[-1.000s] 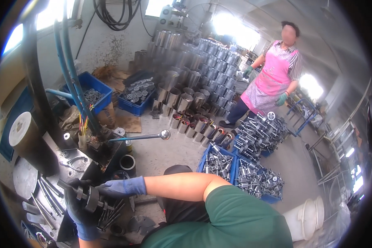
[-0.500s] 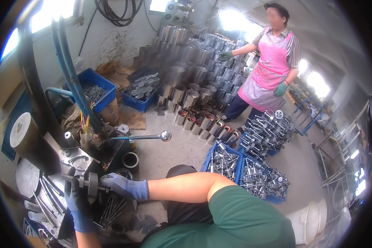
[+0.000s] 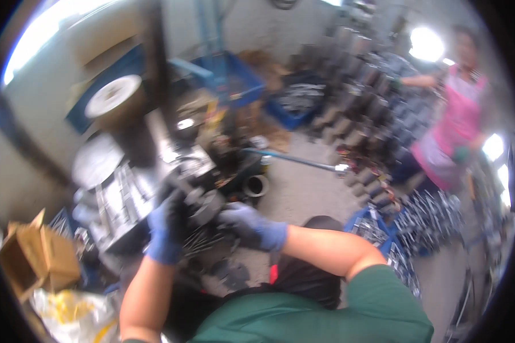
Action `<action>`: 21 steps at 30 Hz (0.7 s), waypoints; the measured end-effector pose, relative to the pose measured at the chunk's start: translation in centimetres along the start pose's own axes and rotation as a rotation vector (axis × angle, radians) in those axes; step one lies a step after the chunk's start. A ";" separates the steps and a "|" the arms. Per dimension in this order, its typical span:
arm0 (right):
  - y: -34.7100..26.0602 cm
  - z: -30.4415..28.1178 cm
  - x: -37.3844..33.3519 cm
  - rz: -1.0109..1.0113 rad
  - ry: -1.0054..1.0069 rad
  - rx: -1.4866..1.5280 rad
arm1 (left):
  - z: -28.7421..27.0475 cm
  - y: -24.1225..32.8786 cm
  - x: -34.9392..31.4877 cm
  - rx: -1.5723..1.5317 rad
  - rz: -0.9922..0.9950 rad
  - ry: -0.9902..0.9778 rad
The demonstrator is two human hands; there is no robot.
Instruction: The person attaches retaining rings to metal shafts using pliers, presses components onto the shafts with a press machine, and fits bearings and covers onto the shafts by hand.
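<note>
Motion blurs the view. My left hand (image 3: pixel 169 220), in a blue glove with a dark palm, grips a grey metal shaft with a thick round disc (image 3: pixel 207 208), held tilted over the cluttered bench edge. At the other end of this piece is my right hand (image 3: pixel 249 226), also gloved, with its fingers curled in at the shaft. The fingertips are smeared. Below the hands stand several thin dark rods (image 3: pixel 203 241). Beside my left hand, more metal rods (image 3: pixel 123 194) lie on the metal bench.
A blue lever with a ball end (image 3: pixel 303 160) juts out ahead. A metal ring (image 3: pixel 256 186) sits beyond my hands. Blue bins of shafts (image 3: pixel 369 226) stand right, near a person in a pink apron (image 3: pixel 460 120). An open cardboard box (image 3: pixel 40 254) is at left.
My view has swung left and down, so the scene sits further right. The cardboard box and a white bag have come into sight. Both hands stay at the shaft piece.
</note>
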State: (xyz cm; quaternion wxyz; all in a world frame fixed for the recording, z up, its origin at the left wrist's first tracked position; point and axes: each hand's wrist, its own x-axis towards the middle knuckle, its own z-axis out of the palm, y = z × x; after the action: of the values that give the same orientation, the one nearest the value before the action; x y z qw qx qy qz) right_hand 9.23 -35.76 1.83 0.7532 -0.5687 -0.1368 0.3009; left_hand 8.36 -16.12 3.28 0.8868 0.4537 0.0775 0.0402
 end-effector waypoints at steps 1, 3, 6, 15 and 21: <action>-0.1 -0.3 -0.1 0.196 0.036 0.128 | -0.1 -0.1 0.2 -0.051 0.021 -0.044; -0.6 -0.3 -0.6 0.119 0.024 -0.078 | -0.1 0.2 -0.4 -0.117 0.033 -0.130; -0.8 -0.3 -0.8 0.220 0.009 -0.010 | -0.4 0.7 -0.6 0.141 0.127 -0.167; -0.7 1.0 -0.7 0.086 -0.049 -0.129 | -0.2 1.5 -1.7 0.042 0.017 -0.250; -0.1 0.0 -1.6 0.160 -0.013 -0.198 | -0.7 0.6 -1.7 0.093 -0.049 -0.352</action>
State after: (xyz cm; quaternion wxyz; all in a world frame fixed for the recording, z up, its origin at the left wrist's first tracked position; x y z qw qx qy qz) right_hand 7.97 -36.75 2.20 0.6661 -0.6474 -0.1251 0.3486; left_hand 6.59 -15.46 3.59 0.8654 0.4924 -0.0662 -0.0651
